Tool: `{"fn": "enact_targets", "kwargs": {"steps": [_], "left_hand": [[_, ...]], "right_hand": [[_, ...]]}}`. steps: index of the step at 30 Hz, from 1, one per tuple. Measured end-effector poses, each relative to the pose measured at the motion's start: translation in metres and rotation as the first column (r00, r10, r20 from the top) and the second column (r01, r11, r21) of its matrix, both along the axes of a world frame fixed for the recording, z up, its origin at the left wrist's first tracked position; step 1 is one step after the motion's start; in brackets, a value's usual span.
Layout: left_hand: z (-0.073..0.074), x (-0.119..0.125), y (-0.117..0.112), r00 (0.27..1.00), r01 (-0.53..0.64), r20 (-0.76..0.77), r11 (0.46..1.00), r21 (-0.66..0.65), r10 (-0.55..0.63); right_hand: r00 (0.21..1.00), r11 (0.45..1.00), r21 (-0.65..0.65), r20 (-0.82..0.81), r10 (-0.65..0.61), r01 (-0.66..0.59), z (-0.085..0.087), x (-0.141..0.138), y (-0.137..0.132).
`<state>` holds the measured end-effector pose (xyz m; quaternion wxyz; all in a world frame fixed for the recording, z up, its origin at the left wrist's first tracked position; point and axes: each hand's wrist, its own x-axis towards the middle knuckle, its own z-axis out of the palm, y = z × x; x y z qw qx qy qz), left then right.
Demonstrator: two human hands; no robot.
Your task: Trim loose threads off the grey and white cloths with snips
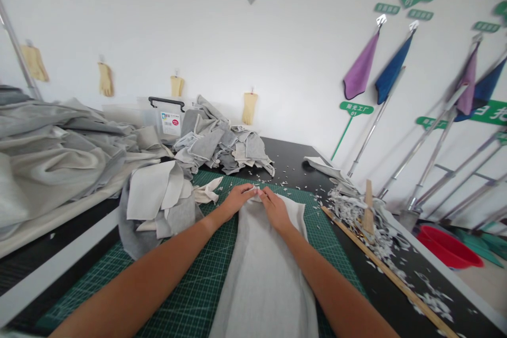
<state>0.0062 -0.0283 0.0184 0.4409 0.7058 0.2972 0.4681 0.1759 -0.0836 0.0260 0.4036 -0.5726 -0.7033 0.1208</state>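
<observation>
A long strip of light grey fabric [269,274] runs toward me over the green cutting mat [186,280]. At its far edge my left hand [237,199] pinches the cloth between thumb and fingers. Right beside it, my right hand [274,208] grips the same edge, and the fingertips of both hands nearly meet. The far right corner of the strip lies spread out past my right hand. Left of my left hand is a small heap of cut grey fabric pieces [158,200].
A large pile of grey fabric [59,153] covers the left side. Behind the mat sit more cut pieces [222,142] and a clear plastic box [168,121]. To the right lie a wooden ruler [388,269], fabric scraps [356,206] and a wooden stick [368,206]. A red basin [447,247] stands beyond the table.
</observation>
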Motion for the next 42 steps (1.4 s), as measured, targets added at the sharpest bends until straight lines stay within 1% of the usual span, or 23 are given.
{"fn": "enact_targets", "kwargs": {"steps": [5,18,27,36,42], "left_hand": [[-0.0023,0.0011,0.0018,1.000,-0.018,0.006,1.000,-0.005,0.018],[-0.0038,0.0018,0.0039,1.000,0.007,0.002,1.000,0.005,-0.007],[0.0009,0.0011,-0.0007,0.999,0.042,-0.009,0.999,0.007,-0.042],[-0.0002,0.0015,0.0007,1.000,-0.023,-0.005,1.000,0.006,0.023],[-0.0031,0.0028,0.0046,0.993,-0.110,-0.028,0.992,0.062,0.112]], "right_hand": [[1.000,1.000,-0.018,0.007,0.000,0.001,0.0008,-0.0005,-0.0008],[1.000,1.000,-0.004,0.004,0.019,-0.019,0.0003,0.0007,-0.0020],[0.998,0.999,0.014,-0.050,0.049,-0.049,0.0003,0.0000,-0.0008],[0.975,1.000,-0.002,-0.221,-0.014,0.014,0.0023,-0.0008,-0.0016],[0.971,0.998,0.008,-0.234,-0.053,0.057,0.0035,0.0023,0.0009]]}}
